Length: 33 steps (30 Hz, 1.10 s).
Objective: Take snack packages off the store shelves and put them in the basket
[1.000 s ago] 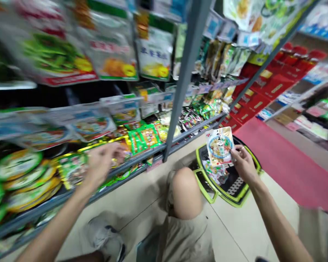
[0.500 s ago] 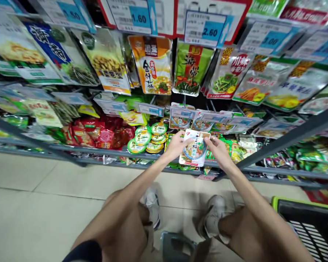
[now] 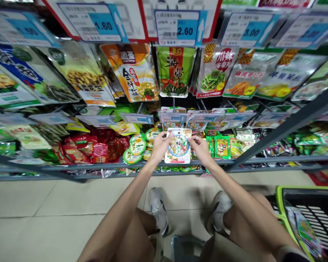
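Observation:
I crouch in front of a store rack. Both hands hold one small white snack packet (image 3: 178, 146) with a round food picture, upright, just under a row of hooks with price tags (image 3: 172, 117). My left hand (image 3: 159, 145) pinches its left edge and my right hand (image 3: 198, 148) pinches its right edge. Similar packets hang on the hook right behind it. Round green-lidded packs (image 3: 137, 146) lie to the left on the low shelf (image 3: 98, 168).
Larger bags hang above under price labels reading 1.60, 2.60 and 3.00. Red packs (image 3: 82, 149) sit on the shelf at left. A black and green shopping basket (image 3: 306, 214) with packets stands on the floor at right. My shoes rest on pale tiles.
I turned from the basket to the rack. The packet, first held by the right hand alone over the basket, is now gripped by both hands and has moved up toward the hooks.

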Each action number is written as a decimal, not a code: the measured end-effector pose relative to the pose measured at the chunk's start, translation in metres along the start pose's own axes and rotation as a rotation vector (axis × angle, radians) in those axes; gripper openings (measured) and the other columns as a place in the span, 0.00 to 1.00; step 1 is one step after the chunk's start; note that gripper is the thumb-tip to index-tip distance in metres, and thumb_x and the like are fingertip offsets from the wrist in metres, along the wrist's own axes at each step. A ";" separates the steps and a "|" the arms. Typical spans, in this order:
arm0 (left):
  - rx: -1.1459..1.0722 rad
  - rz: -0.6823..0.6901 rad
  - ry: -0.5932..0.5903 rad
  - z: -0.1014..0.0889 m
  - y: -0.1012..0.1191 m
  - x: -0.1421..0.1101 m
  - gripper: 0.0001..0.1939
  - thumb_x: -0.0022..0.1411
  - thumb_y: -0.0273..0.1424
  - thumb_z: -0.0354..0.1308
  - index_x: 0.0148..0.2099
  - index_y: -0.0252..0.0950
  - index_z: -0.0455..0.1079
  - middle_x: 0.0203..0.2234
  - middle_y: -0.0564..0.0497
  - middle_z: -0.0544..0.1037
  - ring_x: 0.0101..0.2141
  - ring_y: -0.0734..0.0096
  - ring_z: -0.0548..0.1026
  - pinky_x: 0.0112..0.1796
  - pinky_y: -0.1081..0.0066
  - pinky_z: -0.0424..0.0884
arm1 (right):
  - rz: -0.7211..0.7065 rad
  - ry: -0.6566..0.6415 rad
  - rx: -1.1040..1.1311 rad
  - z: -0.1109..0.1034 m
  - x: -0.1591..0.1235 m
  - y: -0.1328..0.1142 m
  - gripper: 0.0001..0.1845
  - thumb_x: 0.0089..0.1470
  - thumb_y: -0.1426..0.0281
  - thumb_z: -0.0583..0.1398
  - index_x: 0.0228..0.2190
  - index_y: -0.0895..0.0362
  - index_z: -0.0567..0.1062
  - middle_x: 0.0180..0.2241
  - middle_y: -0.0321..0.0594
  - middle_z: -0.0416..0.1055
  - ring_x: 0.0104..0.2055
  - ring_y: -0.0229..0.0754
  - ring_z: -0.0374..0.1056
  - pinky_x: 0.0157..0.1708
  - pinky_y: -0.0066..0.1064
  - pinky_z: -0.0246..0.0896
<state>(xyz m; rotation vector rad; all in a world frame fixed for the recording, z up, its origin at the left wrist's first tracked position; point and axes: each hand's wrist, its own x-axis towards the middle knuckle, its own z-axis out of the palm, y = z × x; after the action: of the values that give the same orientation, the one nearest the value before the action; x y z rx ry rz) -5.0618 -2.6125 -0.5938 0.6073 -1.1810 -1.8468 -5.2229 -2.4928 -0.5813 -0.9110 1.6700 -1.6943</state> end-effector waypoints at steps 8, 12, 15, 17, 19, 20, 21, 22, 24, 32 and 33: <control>0.055 -0.017 -0.031 0.009 -0.001 -0.003 0.28 0.52 0.50 0.79 0.41 0.36 0.72 0.27 0.50 0.83 0.25 0.65 0.81 0.29 0.71 0.75 | -0.039 0.003 0.014 -0.001 -0.001 0.001 0.27 0.53 0.44 0.72 0.37 0.54 0.79 0.36 0.37 0.78 0.39 0.43 0.73 0.42 0.31 0.69; 0.032 -0.013 -0.028 0.019 0.000 -0.003 0.29 0.52 0.51 0.78 0.42 0.35 0.72 0.28 0.49 0.84 0.26 0.65 0.81 0.30 0.70 0.76 | -0.079 0.030 -0.016 -0.006 0.000 -0.005 0.25 0.55 0.46 0.70 0.34 0.55 0.78 0.34 0.35 0.76 0.37 0.41 0.70 0.40 0.31 0.65; 0.037 -0.005 -0.023 0.026 0.002 -0.004 0.31 0.52 0.53 0.77 0.42 0.34 0.72 0.28 0.48 0.84 0.27 0.64 0.82 0.32 0.69 0.77 | -0.068 0.043 0.006 -0.009 -0.001 -0.010 0.23 0.55 0.47 0.71 0.33 0.55 0.78 0.33 0.35 0.75 0.36 0.42 0.68 0.39 0.31 0.63; 0.051 -0.008 -0.015 0.029 0.002 -0.004 0.32 0.52 0.54 0.77 0.42 0.34 0.72 0.28 0.47 0.84 0.27 0.63 0.82 0.32 0.68 0.77 | -0.068 0.056 0.013 -0.010 -0.002 -0.013 0.23 0.54 0.48 0.71 0.33 0.55 0.78 0.32 0.36 0.75 0.36 0.42 0.68 0.39 0.32 0.62; 0.056 -0.012 -0.010 0.032 0.001 -0.004 0.32 0.52 0.54 0.77 0.43 0.34 0.72 0.28 0.47 0.84 0.27 0.63 0.82 0.32 0.69 0.77 | -0.066 0.067 0.015 -0.011 -0.002 -0.015 0.22 0.54 0.48 0.71 0.32 0.55 0.79 0.32 0.36 0.75 0.36 0.43 0.67 0.38 0.32 0.61; 0.054 -0.012 -0.009 0.033 0.000 -0.004 0.31 0.52 0.53 0.77 0.42 0.34 0.72 0.28 0.47 0.84 0.27 0.63 0.82 0.31 0.69 0.77 | -0.064 0.070 0.017 -0.012 -0.002 -0.015 0.22 0.53 0.48 0.71 0.32 0.55 0.79 0.32 0.36 0.75 0.36 0.43 0.67 0.38 0.33 0.61; 0.050 -0.013 -0.008 0.034 -0.001 -0.004 0.31 0.51 0.53 0.78 0.42 0.35 0.72 0.28 0.47 0.84 0.26 0.64 0.82 0.31 0.69 0.77 | -0.064 0.072 0.018 -0.013 -0.002 -0.014 0.22 0.53 0.48 0.71 0.32 0.55 0.79 0.31 0.36 0.75 0.35 0.43 0.67 0.38 0.33 0.61; 0.044 -0.016 -0.006 0.034 -0.003 -0.004 0.31 0.51 0.53 0.78 0.42 0.35 0.72 0.28 0.48 0.84 0.26 0.64 0.81 0.30 0.69 0.77 | -0.065 0.073 0.020 -0.013 -0.002 -0.014 0.22 0.53 0.49 0.71 0.32 0.54 0.79 0.31 0.36 0.75 0.35 0.43 0.67 0.38 0.33 0.61; 0.032 -0.023 -0.003 0.035 -0.005 -0.003 0.32 0.49 0.53 0.78 0.41 0.35 0.72 0.28 0.48 0.84 0.25 0.64 0.81 0.30 0.68 0.77 | -0.072 0.074 0.021 -0.014 -0.002 -0.012 0.21 0.54 0.49 0.71 0.31 0.54 0.78 0.31 0.35 0.74 0.34 0.42 0.66 0.37 0.33 0.60; 0.028 -0.021 -0.002 0.036 -0.010 -0.001 0.31 0.50 0.53 0.78 0.42 0.34 0.72 0.27 0.48 0.84 0.25 0.64 0.81 0.29 0.69 0.78 | -0.071 0.078 0.011 -0.015 -0.001 -0.012 0.20 0.55 0.51 0.70 0.32 0.55 0.79 0.31 0.36 0.74 0.34 0.42 0.66 0.37 0.33 0.59; 0.030 -0.017 -0.002 0.036 -0.010 -0.001 0.31 0.51 0.52 0.78 0.41 0.34 0.72 0.27 0.48 0.84 0.26 0.64 0.81 0.29 0.69 0.78 | -0.070 0.078 0.008 -0.015 -0.001 -0.011 0.20 0.55 0.51 0.70 0.32 0.55 0.79 0.31 0.36 0.74 0.34 0.42 0.66 0.37 0.33 0.59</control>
<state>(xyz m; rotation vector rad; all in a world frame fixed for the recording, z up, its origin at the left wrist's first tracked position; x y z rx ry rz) -5.0919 -2.5925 -0.5869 0.6344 -1.2097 -1.8470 -5.2335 -2.4830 -0.5697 -0.9199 1.6989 -1.8033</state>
